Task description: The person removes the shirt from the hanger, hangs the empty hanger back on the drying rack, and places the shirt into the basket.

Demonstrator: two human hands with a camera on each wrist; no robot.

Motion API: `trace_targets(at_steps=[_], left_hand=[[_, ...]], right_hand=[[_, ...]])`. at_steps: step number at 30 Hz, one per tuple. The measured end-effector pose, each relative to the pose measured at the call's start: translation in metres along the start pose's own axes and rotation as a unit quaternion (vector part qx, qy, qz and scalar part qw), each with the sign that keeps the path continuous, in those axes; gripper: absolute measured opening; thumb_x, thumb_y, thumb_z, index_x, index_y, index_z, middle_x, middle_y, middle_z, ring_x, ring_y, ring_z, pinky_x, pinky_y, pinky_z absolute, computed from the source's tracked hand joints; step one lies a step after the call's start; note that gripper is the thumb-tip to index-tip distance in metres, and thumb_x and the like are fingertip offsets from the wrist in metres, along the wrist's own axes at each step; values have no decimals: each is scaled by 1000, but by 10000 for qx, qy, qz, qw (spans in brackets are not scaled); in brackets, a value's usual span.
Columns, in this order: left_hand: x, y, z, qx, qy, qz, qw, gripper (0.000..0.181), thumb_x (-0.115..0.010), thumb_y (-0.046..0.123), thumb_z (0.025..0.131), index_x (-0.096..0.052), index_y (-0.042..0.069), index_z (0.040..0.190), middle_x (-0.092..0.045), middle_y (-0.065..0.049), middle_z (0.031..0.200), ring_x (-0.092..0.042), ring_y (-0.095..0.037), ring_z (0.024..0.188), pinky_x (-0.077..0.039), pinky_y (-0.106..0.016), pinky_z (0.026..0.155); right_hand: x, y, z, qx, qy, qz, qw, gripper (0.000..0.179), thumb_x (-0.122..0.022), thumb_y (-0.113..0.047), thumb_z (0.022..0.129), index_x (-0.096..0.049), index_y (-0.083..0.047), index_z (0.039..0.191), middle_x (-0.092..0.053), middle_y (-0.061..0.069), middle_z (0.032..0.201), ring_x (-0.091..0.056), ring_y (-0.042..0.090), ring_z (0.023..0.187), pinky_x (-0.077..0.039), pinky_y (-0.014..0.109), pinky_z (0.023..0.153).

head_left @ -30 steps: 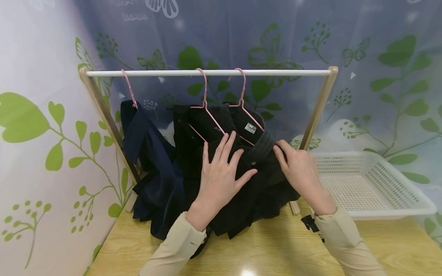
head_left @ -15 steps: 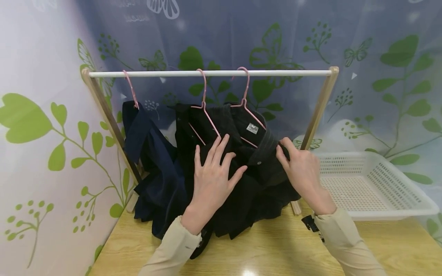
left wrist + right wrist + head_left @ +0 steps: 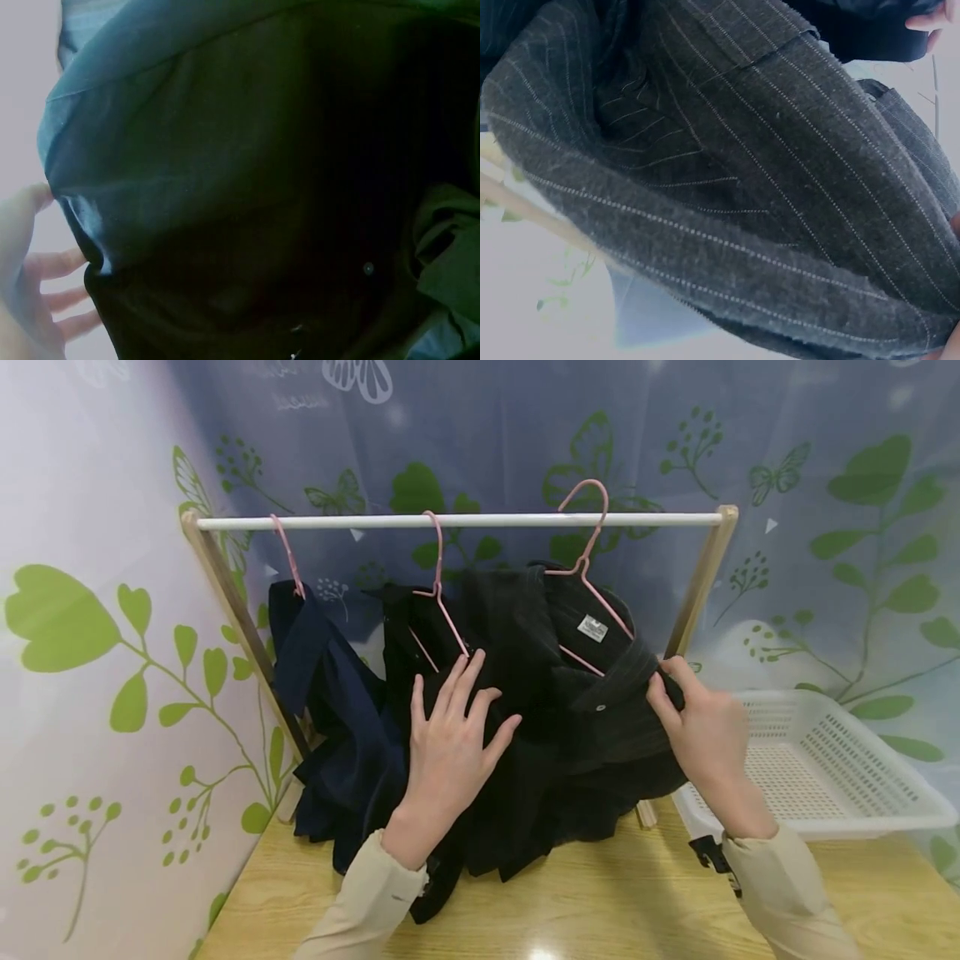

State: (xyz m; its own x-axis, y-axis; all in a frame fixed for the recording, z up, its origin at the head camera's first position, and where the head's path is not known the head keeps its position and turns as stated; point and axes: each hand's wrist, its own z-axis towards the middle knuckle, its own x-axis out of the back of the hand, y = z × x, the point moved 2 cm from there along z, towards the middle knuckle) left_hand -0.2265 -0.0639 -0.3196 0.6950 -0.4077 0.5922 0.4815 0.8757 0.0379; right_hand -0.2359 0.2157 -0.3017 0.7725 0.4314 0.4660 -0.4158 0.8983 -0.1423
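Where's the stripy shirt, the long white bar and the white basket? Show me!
Pinstriped shirt (image 3: 600,739): head view, on its front below the collar.
White rail (image 3: 487,520): head view, near the middle of its length.
White plastic basket (image 3: 802,779): head view, on its bare floor.

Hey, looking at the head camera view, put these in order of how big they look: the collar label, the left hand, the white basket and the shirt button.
1. White basket
2. Left hand
3. Collar label
4. Shirt button
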Motion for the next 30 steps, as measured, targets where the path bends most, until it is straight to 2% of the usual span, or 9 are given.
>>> trace_targets(at_steps=[9,14,17,19,21,23,26,28,30], left_hand=[[5,-8,2,125,-6,-191,9997,37,-62,45,100,-70,12,115,-41,-9,159,-38,-26,147,-19,-64,118],[7,-11,2,139,-43,-253,9996,35,-63,43,100,-70,11,115,-41,-9,159,-37,-26,148,-19,-63,119],[8,-12,2,109,-45,-281,9995,33,-63,40,101,-70,10,114,-41,-10,159,-38,-26,147,-19,-63,119],[8,-13,1,89,-43,-300,9995,33,-62,40,101,-69,10,114,-41,-10,159,-37,-26,147,-19,-63,119],[9,-15,1,79,-21,-331,9994,36,-59,43,102,-70,11,114,-41,-9,159,-37,-25,148,-19,-63,119],[10,-16,0,78,2,-364,9993,44,-54,50,103,-70,11,114,-41,-9,159,-37,-25,148,-19,-63,119],[11,-18,-2,78,30,-410,9991,54,-46,58,103,-70,11,113,-40,-8,160,-37,-24,148,-20,-63,119],[12,-19,-2,73,4,-440,9990,55,-46,59,102,-71,11,113,-40,-8,160,-37,-24,148,-19,-63,119],[12,-20,-2,67,-29,-469,9989,51,-51,56,102,-71,11,114,-39,-8,160,-36,-24,148,-18,-63,119]], right_hand=[[24,25,-23,-30,245,-261,9994,34,-47,-34,103,-66,-6,100,-23,-2,43,-13,9,37,-11,27,41],[33,38,-39,68,396,-169,9991,43,-44,-40,105,-65,-4,93,-21,-7,44,-12,5,38,-11,26,41],[37,46,-50,156,388,-8,9991,52,-41,-45,107,-66,-2,92,-32,-4,44,-10,-3,42,-11,25,39],[39,52,-58,178,333,108,9992,55,-41,-48,107,-67,-1,93,-46,5,47,-11,-6,44,-12,25,39],[39,59,-65,167,253,269,9992,52,-44,-45,107,-68,-1,95,-60,13,58,-13,-7,46,-14,24,39],[40,64,-71,131,142,418,9989,40,-52,-35,106,-70,0,97,-68,18,71,-24,-7,48,-20,23,41],[41,69,-80,-52,-113,764,9970,16,-63,-13,99,-71,1,98,-71,19,86,-43,-17,69,-35,16,56],[43,73,-87,-199,-299,951,9948,8,-67,-1,92,-71,1,99,-73,12,91,-46,-23,87,-40,12,69],[46,76,-94,-369,-473,1108,9920,12,-70,5,88,-72,-1,98,-73,-6,94,-44,-28,95,-40,8,76]])
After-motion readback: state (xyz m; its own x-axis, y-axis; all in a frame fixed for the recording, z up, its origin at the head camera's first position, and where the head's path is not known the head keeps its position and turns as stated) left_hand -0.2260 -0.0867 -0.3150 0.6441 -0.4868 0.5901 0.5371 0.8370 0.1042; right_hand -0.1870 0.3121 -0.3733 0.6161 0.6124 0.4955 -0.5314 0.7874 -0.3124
